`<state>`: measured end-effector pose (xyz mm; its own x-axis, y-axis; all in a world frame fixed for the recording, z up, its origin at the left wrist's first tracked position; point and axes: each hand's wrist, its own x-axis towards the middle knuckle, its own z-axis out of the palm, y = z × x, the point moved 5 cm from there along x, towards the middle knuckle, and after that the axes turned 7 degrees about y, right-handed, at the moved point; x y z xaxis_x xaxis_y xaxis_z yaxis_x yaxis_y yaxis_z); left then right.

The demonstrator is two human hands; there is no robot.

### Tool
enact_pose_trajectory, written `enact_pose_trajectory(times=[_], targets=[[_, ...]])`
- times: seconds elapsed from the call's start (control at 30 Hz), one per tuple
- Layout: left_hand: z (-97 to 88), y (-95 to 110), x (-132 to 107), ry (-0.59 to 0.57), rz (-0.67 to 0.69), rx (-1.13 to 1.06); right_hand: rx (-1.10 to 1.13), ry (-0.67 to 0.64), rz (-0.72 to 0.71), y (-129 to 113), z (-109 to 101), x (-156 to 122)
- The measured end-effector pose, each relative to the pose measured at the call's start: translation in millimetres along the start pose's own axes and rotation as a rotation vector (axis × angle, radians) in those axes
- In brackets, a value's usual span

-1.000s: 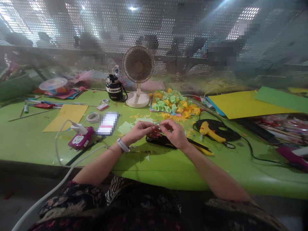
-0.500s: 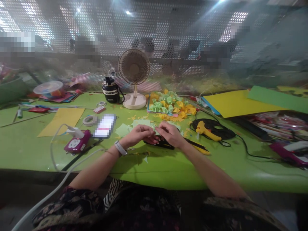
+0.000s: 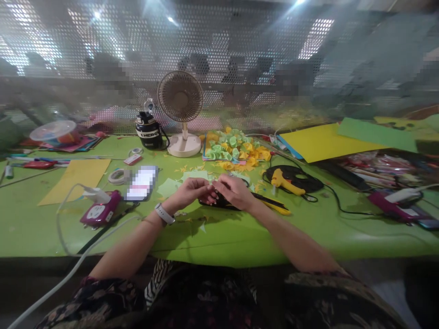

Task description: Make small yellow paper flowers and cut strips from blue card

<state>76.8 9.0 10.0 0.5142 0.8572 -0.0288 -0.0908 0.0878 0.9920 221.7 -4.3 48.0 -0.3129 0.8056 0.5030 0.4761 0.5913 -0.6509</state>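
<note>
My left hand (image 3: 193, 193) and my right hand (image 3: 236, 191) meet at the fingertips above the desk, both closed in a pinch. Between them is a small piece of light green paper, now almost wholly hidden by the fingers. Beneath the hands lies a dark object (image 3: 219, 203), partly covered. By my right wrist are yellow-handled scissors (image 3: 279, 208). Light green paper sheets (image 3: 170, 186) and small scraps lie just behind my hands. Farther back sits a pile of folded green and yellow paper pieces (image 3: 236, 148).
A yellow glue gun (image 3: 288, 183) rests on a black pad at right, its cord trailing. At left are a phone (image 3: 141, 183), a tape roll (image 3: 118, 176) and a purple power socket (image 3: 101, 211) with a white cable. A fan (image 3: 180, 98) and a black jug (image 3: 149, 131) stand behind.
The view has turned slightly right, so everything sits farther left. My hands stay together in nearly the same pinch; the green paper glimpsed between the fingers is now more covered.
</note>
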Motion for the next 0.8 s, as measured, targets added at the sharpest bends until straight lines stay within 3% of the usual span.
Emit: enact_pose_trajectory(times=[0.3, 0.57, 0.8], targets=[[-4.1, 2.3, -0.5, 0.061, 0.033, 0.014, -0.062, 0.035, -0.063, 2.6, 4.4, -0.5], [-0.5, 1.2, -3.1, -0.047, -0.022, 0.067, -0.034, 0.000, -0.067, -1.9, 3.5, -1.7], [-4.3, 2.9, -2.9, -0.018, -0.030, 0.093, -0.018, -0.025, -0.040, -0.8, -2.9, 0.8]])
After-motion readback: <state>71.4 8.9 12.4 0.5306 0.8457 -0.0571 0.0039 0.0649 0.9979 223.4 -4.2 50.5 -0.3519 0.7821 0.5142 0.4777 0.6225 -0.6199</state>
